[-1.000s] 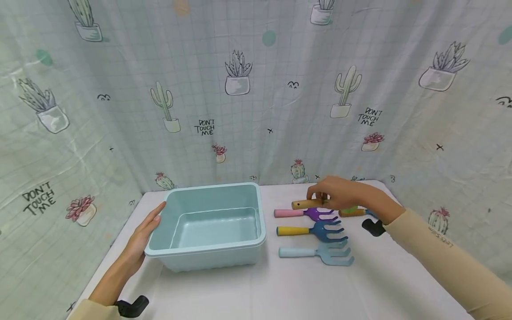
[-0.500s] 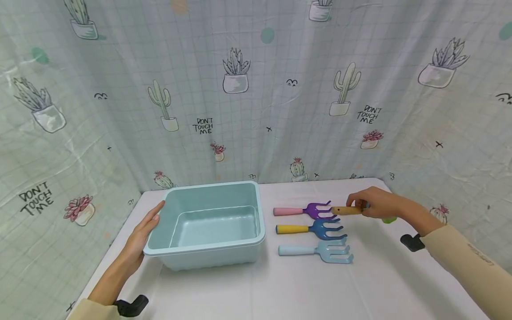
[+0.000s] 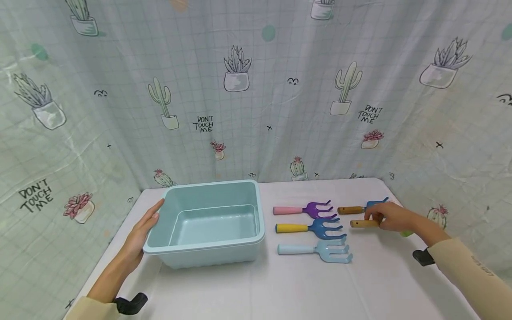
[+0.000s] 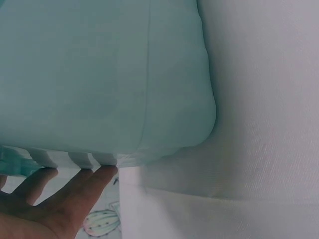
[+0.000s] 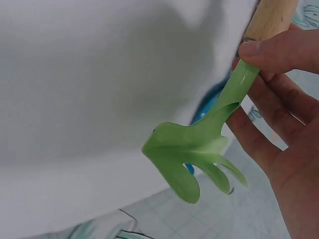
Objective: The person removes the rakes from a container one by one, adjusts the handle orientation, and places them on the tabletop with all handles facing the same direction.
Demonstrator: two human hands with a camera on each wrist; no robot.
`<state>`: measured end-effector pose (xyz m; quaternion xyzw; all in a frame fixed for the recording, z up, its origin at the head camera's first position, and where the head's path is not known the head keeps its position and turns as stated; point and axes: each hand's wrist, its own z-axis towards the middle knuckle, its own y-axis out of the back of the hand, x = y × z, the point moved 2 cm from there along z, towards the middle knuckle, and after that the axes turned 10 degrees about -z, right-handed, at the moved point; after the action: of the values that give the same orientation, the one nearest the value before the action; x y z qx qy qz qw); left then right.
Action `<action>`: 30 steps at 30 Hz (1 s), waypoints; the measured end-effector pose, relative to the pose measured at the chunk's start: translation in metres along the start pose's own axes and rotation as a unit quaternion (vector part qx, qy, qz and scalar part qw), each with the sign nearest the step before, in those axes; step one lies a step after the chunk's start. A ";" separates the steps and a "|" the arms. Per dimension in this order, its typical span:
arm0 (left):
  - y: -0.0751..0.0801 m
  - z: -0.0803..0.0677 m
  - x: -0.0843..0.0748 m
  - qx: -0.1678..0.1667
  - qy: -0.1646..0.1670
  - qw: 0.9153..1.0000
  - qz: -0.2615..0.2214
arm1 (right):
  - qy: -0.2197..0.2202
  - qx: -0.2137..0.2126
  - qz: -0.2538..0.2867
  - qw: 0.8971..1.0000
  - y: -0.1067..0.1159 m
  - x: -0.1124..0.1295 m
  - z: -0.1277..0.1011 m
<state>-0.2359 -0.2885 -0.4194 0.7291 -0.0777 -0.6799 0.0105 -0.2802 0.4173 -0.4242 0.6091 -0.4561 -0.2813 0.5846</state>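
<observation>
My right hand (image 3: 394,217) pinches a green hand rake (image 5: 192,144) at its neck, just below the wooden handle (image 3: 362,223). In the right wrist view the thumb and fingers grip it, and its prongs hang free. Behind my right hand lies a blue rake with a brown wooden handle (image 3: 350,210), its head partly covered by the hand. My left hand (image 3: 136,238) rests with extended fingers (image 4: 94,186) along the left side of a light blue plastic basin (image 3: 208,260). Inside, the basin holds nothing.
Between the basin and my right hand lie a purple rake with a pink handle (image 3: 288,210), a blue rake with a yellow handle (image 3: 293,228) and a pale blue rake (image 3: 298,249). A cactus-print curtain (image 3: 272,102) encloses the white table (image 3: 288,293).
My right hand has carried the green rake rightward, then lowered it toward the viewer, uncovering the brown-handled blue rake. My left hand and the basin stay put.
</observation>
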 end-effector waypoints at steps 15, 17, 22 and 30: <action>-0.006 0.001 -0.001 0.006 0.001 1.000 0.000 | -0.035 0.006 -0.004 0.999 -0.029 -0.002 -0.003; -0.007 0.001 0.000 0.007 0.001 1.000 -0.001 | -0.040 0.007 -0.007 0.999 -0.028 -0.001 -0.004; -0.007 -0.001 0.002 0.007 0.004 1.000 0.002 | -0.064 0.008 -0.006 0.998 -0.026 0.000 -0.002; 0.004 -0.007 0.001 0.028 0.030 0.998 0.056 | -0.057 0.028 -0.003 0.998 -0.025 0.002 -0.003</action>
<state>-0.2297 -0.2930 -0.4194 0.7435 -0.1368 -0.6539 0.0309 -0.2706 0.4143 -0.4475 0.6100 -0.4944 -0.3040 0.5395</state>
